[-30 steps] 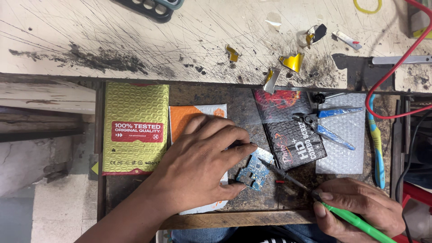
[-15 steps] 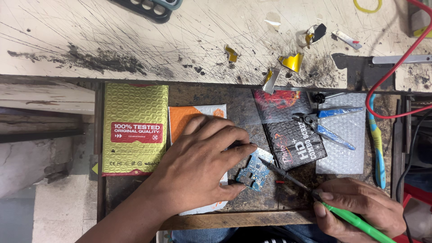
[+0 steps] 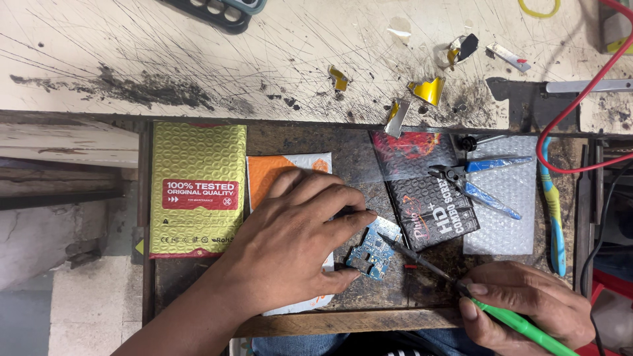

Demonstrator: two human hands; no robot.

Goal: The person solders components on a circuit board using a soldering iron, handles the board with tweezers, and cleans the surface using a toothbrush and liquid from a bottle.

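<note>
Beside blue pliers (image 3: 484, 181), left hand (image 3: 297, 244) pins board (image 3: 372, 247) (right hand (image 3: 527, 310) grips iron (image 3: 461, 290)).

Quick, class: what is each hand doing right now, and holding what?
Left hand: closed on the small blue circuit board, steadying it.
Right hand: closed on the green-handled soldering iron, tip on the board.

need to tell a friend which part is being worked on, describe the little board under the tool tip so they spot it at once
Look at the dark recessed tray below the scratched pale bench top. Near its front edge, between the left hand and the right hand, lies a small blue circuit board. It is the only blue, irregular piece there, touched by the green-handled tool.
</note>
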